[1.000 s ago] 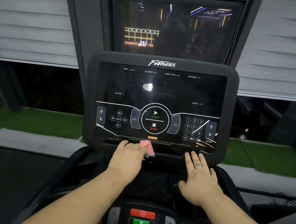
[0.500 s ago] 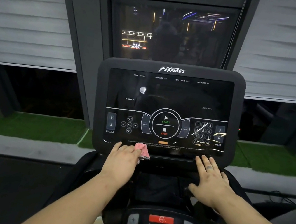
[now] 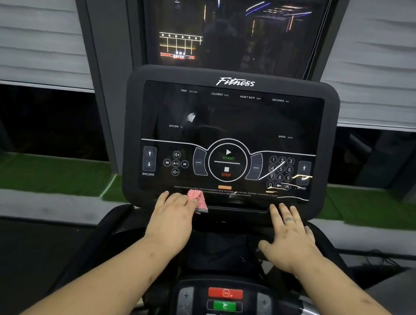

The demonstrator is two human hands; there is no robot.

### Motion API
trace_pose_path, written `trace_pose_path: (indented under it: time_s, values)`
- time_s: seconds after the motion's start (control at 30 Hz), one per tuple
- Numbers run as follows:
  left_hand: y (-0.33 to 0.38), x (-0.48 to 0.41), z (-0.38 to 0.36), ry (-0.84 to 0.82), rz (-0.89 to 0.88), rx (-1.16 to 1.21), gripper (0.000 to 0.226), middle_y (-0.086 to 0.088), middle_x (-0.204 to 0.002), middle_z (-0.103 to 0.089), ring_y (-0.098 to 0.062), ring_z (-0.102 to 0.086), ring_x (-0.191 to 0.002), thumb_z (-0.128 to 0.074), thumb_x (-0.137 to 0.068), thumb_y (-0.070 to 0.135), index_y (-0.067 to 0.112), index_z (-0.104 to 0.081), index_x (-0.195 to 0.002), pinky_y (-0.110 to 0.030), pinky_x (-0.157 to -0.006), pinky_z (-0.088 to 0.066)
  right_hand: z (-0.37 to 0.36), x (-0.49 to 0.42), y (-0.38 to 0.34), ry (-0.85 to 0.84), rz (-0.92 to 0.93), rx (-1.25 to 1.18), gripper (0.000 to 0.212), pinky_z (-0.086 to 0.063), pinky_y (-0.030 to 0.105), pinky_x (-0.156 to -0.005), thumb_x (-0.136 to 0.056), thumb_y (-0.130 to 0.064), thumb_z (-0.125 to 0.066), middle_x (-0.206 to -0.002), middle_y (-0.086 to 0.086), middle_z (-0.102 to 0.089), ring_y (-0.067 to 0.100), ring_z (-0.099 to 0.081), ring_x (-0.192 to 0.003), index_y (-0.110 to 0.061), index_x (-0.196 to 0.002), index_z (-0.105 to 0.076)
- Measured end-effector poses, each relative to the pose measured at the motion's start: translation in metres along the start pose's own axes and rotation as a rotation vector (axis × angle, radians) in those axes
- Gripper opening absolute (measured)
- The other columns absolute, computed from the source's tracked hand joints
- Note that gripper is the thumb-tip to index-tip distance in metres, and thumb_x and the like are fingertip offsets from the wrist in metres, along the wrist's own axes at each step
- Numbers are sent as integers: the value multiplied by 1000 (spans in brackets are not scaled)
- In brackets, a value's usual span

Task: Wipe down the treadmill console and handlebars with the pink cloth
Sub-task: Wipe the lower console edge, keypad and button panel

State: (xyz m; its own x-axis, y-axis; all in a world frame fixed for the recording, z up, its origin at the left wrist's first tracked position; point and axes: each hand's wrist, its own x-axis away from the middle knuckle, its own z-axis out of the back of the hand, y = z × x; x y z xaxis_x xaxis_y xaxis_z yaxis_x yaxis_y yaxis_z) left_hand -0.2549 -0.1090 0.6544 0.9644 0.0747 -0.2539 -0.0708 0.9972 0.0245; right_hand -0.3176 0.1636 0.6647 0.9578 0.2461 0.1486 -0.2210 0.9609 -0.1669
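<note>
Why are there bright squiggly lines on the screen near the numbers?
Head view: those streaks are glare, room lights reflecting off the glossy console, brightest over the keypad; the dark window above mirrors lights too, and the wide lens bends the edges.

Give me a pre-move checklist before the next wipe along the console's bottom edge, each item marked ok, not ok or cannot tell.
1. Pink cloth in the left hand: ok, bunched under the fingers.
2. Cloth on the console lower edge: ok.
3. Right hand flat and empty below the keypad: ok.
4. Path rightward clear: not ok, the right hand lies in it.
5. Screen dark, nothing running: ok.
6. White streaks over the keypad are dirt or glare: cannot tell.
</note>
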Motion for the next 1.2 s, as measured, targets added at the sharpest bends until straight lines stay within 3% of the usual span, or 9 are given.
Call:
trace_pose_path:
  time_s: [0.17,0.5,0.7,1.03,1.2]
  values:
    - [31,-7,-3,-32,-7,23,61,-1,-154,-48,-17,-33,-150,-44,-101,12,26,-33,-159,-44,-128,-2,0,-3,12,-2,58,-19,96,-4,52,-129,-94,-55,-52,-172,-6,17,18,23,-156,-33,-164,11]
    - [139,-32,-16,6,-30,96,59,-2,-148,-54,-17,-40,-145,-46,-101,16,23,-35,-159,-43,-128,-4,1,-3,29,0,178,-78,94,-7,49,-129,-95,-36,-53,-172,-9,15,14,21,-157,-28,-165,8]
    - [184,-46,-22,39,3,153,57,-2,-143,-58,-19,-47,-137,-44,-102,15,21,-35,-158,-41,-128,-7,2,-9,50,68,258,-128,89,-16,42,-128,-90,-19,-51,-174,0,-2,13,5,-159,-18,-166,-4]
    - [145,-34,-24,67,-81,22,50,2,-123,-66,-22,-58,-118,-51,-98,15,23,-52,-147,-47,-127,-16,3,3,40,99,220,-55,87,-16,44,-128,-98,-29,-50,-174,0,8,16,12,-159,-16,-166,2]
    - [93,-19,-17,56,-10,-65,46,6,-119,-67,-25,-57,-112,-57,-93,24,27,-58,-139,-50,-113,-29,6,4,40,81,206,-44,87,-15,44,-128,-98,-31,-49,-173,-2,11,15,14,-158,-18,-165,5]
